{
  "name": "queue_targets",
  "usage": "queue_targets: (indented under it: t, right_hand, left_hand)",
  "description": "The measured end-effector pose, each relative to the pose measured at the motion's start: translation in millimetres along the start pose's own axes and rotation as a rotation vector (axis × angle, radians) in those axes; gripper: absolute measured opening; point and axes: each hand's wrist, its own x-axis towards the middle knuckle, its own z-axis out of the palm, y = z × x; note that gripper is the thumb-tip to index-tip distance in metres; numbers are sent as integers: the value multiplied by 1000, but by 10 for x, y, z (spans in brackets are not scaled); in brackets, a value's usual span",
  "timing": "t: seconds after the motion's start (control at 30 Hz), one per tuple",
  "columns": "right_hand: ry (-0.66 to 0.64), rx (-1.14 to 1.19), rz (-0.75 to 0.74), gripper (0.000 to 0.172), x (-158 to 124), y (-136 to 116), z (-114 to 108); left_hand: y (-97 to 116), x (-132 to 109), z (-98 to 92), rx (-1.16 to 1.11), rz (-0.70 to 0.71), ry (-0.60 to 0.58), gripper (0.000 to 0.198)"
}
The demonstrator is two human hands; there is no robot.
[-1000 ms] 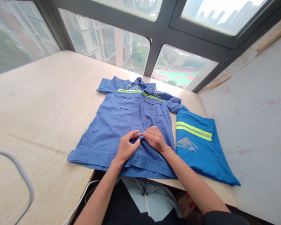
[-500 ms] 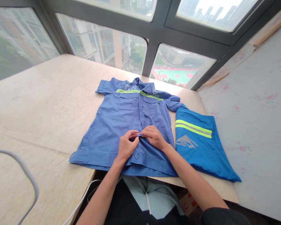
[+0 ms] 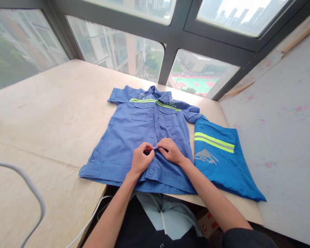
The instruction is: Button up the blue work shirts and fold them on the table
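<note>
A blue short-sleeved work shirt [image 3: 124, 137] lies face up, collar toward the window, with a yellow-green and grey stripe across its chest. My left hand [image 3: 142, 156] pinches the front placket low on the shirt between thumb and fingers. From the other side my right hand [image 3: 170, 151] grips the same fold, its fingertips almost meeting those of the left. The fold is lifted slightly between them; whether a button is there I cannot make out. Below the hands, a button [image 3: 151, 171] shows on the waistband, whose lower edge reaches the front of the table.
A folded brighter blue garment [image 3: 214, 172] with a reflective stripe lies to the right, touching the shirt's sleeve. Behind the pale tabletop [image 3: 54, 103] stand framed windows. A grey cable [image 3: 38, 196] arches at the left, and a flowered wall [image 3: 279, 137] bounds the right side.
Both hands stay at the same spot on the placket. The right fingers have shifted slightly, and more of the pinched fold shows between the hands. The view has moved a little.
</note>
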Motion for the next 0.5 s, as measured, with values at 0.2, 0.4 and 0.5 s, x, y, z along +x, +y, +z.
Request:
queue_targets:
  t: [0.2,0.4,0.5]
  right_hand:
    - [222,-104,-82,8,-46,-47,12]
    - [169,-257,-159,10,-96,-68,29]
    - [115,-288,-147,16,-90,-51,35]
  left_hand:
    - [-11,8,25,37,29,27,9]
    - [-84,-4,32,241,167,63,17]
    - [-97,-6,5,345,263,27,21]
